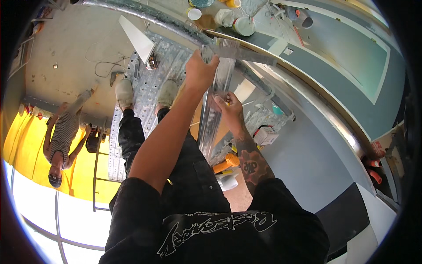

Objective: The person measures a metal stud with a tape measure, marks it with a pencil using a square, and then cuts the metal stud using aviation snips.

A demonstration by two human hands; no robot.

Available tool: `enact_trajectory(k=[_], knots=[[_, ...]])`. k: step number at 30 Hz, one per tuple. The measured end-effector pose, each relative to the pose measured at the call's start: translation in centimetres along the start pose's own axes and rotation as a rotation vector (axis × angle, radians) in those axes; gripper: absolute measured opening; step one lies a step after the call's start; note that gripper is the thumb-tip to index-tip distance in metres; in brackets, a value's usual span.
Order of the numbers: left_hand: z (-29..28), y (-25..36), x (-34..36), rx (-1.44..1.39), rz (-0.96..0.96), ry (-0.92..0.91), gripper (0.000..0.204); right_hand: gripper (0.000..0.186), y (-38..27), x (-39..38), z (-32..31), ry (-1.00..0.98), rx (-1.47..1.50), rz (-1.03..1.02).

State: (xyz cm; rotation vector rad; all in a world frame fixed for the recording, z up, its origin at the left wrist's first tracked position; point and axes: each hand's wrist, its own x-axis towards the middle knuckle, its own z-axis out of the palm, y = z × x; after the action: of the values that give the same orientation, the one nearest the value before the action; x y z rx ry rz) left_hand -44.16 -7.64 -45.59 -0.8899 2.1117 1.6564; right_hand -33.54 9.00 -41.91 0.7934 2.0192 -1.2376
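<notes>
My left hand [201,71] is closed round the upper end of a long, shiny silver channel [222,75], close to a flat grey bar [250,57] crossing near its top. My right hand [229,105] grips the channel lower down, thumb against it; something small and yellow shows between its fingers, too small to name. The channel slopes down toward my body, beside my legs. My feet [123,93] rest on a perforated metal platform [140,88]. An orange power tool [225,163] lies below my right hand, near a white-and-red box [266,135].
A scaffold pipe [140,14] runs behind the channel. A co-worker [66,136] is at left, by a yellow covering [22,145]. A white triangular panel [135,36] lies near cables. Buckets [244,26] stand at the top. A board edge [316,101] curves along the right.
</notes>
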Motion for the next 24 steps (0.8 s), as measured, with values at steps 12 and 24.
enact_trajectory(k=[12, 24], knots=[[-0.1, 1.0, 0.0, 0.044, -0.033, -0.046, 0.055, 0.049, 0.0, 0.0, 0.1, -0.01, 0.053, -0.015], [0.8, 0.7, -0.2, 0.028, 0.008, -0.058, 0.051, 0.047, -4.8, 1.7, -4.1, 0.349, -0.282, -0.224]])
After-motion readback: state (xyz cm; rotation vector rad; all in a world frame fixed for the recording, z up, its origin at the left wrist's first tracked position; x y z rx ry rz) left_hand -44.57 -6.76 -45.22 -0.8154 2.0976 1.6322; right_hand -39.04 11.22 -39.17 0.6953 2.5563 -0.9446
